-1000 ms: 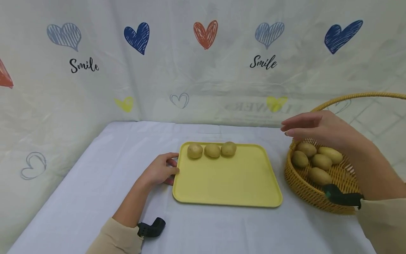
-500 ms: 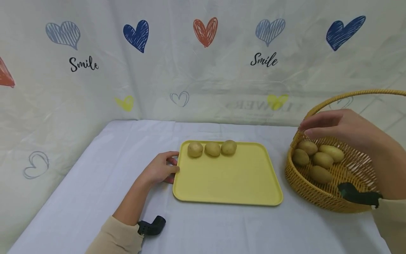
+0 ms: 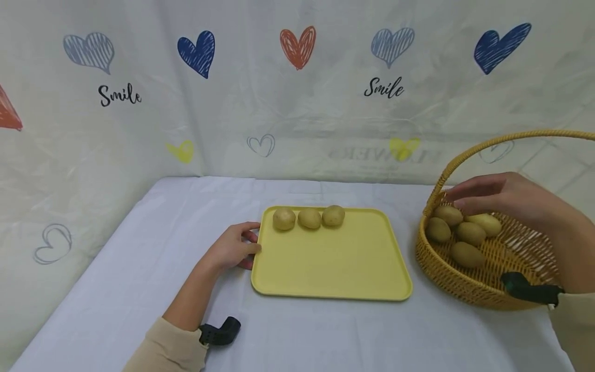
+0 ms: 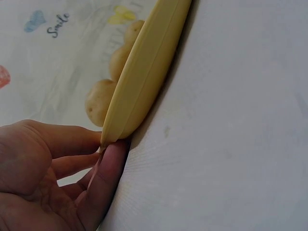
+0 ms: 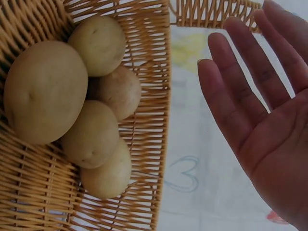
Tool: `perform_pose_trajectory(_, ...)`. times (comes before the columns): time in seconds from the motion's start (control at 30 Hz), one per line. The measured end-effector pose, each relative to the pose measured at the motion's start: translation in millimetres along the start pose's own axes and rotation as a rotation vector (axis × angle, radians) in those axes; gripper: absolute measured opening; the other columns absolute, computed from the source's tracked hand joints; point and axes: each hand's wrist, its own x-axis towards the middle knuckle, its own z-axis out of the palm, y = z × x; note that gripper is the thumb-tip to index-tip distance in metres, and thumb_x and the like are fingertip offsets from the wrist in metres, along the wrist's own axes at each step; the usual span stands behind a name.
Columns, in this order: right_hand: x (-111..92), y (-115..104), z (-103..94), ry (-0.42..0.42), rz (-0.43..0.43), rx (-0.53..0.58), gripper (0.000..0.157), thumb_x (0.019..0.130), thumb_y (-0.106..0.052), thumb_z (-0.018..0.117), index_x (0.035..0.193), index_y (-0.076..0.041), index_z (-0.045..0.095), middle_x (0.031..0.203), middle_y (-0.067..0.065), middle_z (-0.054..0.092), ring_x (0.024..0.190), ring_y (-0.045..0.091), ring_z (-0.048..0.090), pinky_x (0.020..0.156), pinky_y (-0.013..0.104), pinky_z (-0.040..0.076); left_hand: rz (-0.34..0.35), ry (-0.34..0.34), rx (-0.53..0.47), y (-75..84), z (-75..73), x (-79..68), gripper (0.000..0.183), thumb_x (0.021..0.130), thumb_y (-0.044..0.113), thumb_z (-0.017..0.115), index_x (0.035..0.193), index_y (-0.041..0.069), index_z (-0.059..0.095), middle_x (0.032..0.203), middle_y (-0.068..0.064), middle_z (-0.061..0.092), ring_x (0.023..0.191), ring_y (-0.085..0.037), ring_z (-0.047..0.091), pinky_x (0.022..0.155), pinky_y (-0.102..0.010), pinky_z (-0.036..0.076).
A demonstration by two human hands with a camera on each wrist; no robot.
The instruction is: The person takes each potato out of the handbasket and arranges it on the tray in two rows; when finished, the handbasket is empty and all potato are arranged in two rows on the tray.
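Observation:
My left hand (image 3: 232, 247) grips the left rim of a yellow tray (image 3: 325, 266), its fingertips bent against the edge in the left wrist view. Three potatoes (image 3: 309, 218) lie in a row along the tray's far side, towards its left. Over a wicker basket (image 3: 457, 284) on the right hovers my right hand (image 3: 516, 201), holding nothing. Its fingers look nearly straight and spread in the right wrist view, apart from the potatoes. Several potatoes (image 3: 467, 255) are gathered at the basket's left side, and in the head view the fingertips overlap the farthest ones.
The basket's tall arched handle (image 3: 451, 166) rises beside and behind my right hand. A white cloth (image 3: 297, 336) covers the table. A pale curtain (image 3: 232, 113) printed with hearts and "Smile" hangs behind it. Black straps with small cameras (image 3: 220, 330) sit at the wrists.
My right hand has moved right, then lowered towards the potatoes in the basket. My left hand stays at the tray rim, and the three potatoes on the tray have not moved.

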Motion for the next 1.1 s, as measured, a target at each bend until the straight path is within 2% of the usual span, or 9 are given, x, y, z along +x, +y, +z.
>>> perform_pose_trajectory(0.1, -0.2, 8.0, 1.7, -0.021, -0.005, 0.005, 0.049, 0.099, -0.041, 0.07, 0.139, -0.013, 0.066, 0.124, -0.029, 0.062, 0.1, -0.02, 0.052, 0.086, 0.029, 0.05, 0.0, -0.004, 0.005, -0.9, 0.5, -0.5, 0.063, 0.095, 0.003, 0.064, 0.154, 0.01, 0.046, 0.12, -0.014, 0.054, 0.074, -0.021, 0.065, 0.064, -0.034, 0.064)
perform_pose_trajectory(0.2, -2.0, 14.8, 3.7, -0.036, 0.0, 0.012, 0.049, 0.1, -0.039, 0.069, 0.139, -0.01, 0.065, 0.125, -0.026, 0.063, 0.1, -0.018, 0.055, 0.079, 0.021, 0.053, 0.004, -0.005, 0.006, -0.6, 0.9, -0.8, 0.062, 0.095, 0.003, 0.064, 0.154, 0.01, 0.046, 0.119, -0.014, 0.054, 0.074, -0.021, 0.065, 0.064, -0.034, 0.064)
perform_pose_trajectory(0.33, -4.0, 20.5, 6.6, -0.048, 0.004, 0.055, 0.048, 0.101, -0.033, 0.068, 0.141, -0.007, 0.063, 0.116, -0.033, 0.062, 0.099, -0.013, 0.061, 0.078, 0.023, 0.057, 0.003, 0.0, 0.003, 0.9, 0.4, -0.8, 0.062, 0.095, 0.003, 0.064, 0.154, 0.011, 0.047, 0.119, -0.014, 0.054, 0.073, -0.021, 0.065, 0.064, -0.034, 0.064)
perform_pose_trajectory(0.37, -4.1, 21.5, 7.5, -0.053, -0.002, 0.068, 0.048, 0.101, -0.031, 0.068, 0.141, -0.005, 0.062, 0.117, -0.031, 0.063, 0.099, -0.011, 0.062, 0.079, 0.025, 0.058, 0.002, 0.0, 0.005, 1.2, 0.2, -1.1, 0.062, 0.095, 0.003, 0.064, 0.154, 0.011, 0.046, 0.119, -0.014, 0.053, 0.074, -0.021, 0.065, 0.064, -0.034, 0.064)
perform_pose_trajectory(0.5, -4.8, 24.4, 10.2, -0.08, 0.004, 0.072, 0.051, 0.101, -0.029, 0.068, 0.144, -0.003, 0.059, 0.128, -0.007, 0.07, 0.099, -0.01, 0.063, 0.081, 0.029, 0.061, 0.0, 0.001, 0.01, 1.4, -0.2, -1.6, 0.063, 0.095, 0.002, 0.064, 0.154, 0.01, 0.046, 0.119, -0.014, 0.053, 0.074, -0.021, 0.065, 0.064, -0.034, 0.064)
perform_pose_trajectory(0.6, -5.2, 29.1, 10.7, -0.094, -0.006, 0.035, 0.052, 0.1, -0.03, 0.068, 0.145, -0.003, 0.059, 0.132, 0.007, 0.07, 0.1, -0.013, 0.06, 0.08, 0.027, 0.06, 0.003, 0.0, 0.01, 0.9, -0.1, -1.0, 0.063, 0.095, 0.002, 0.064, 0.154, 0.01, 0.046, 0.119, -0.014, 0.053, 0.074, -0.021, 0.065, 0.064, -0.034, 0.064)
perform_pose_trajectory(0.83, -5.9, 45.9, 12.2, -0.162, -0.048, 0.043, 0.044, 0.102, -0.023, 0.065, 0.14, -0.002, 0.062, 0.121, -0.017, 0.071, 0.104, -0.013, 0.059, 0.081, 0.025, 0.059, 0.014, -0.004, 0.003, 0.9, 0.7, -1.3, 0.062, 0.095, 0.001, 0.064, 0.154, 0.009, 0.046, 0.119, -0.014, 0.054, 0.073, -0.02, 0.066, 0.064, -0.035, 0.064)
perform_pose_trajectory(0.97, -5.3, 53.3, 13.1, -0.23, -0.031, 0.062, 0.044, 0.102, -0.022, 0.065, 0.139, 0.0, 0.062, 0.122, -0.018, 0.07, 0.104, -0.012, 0.06, 0.083, 0.023, 0.058, 0.016, -0.004, -0.001, 0.4, 0.4, -1.5, 0.063, 0.095, 0.001, 0.064, 0.155, 0.009, 0.045, 0.12, -0.015, 0.053, 0.073, -0.021, 0.066, 0.064, -0.035, 0.064)
perform_pose_trajectory(1.1, -3.7, 59.1, 13.7, -0.338, -0.02, 0.124, 0.044, 0.102, -0.016, 0.063, 0.14, 0.008, 0.058, 0.121, -0.021, 0.068, 0.104, -0.012, 0.061, 0.084, 0.021, 0.057, 0.011, 0.001, 0.002, 0.2, 0.1, -1.5, 0.063, 0.095, 0.001, 0.064, 0.155, 0.01, 0.046, 0.12, -0.015, 0.053, 0.073, -0.021, 0.066, 0.064, -0.035, 0.064)
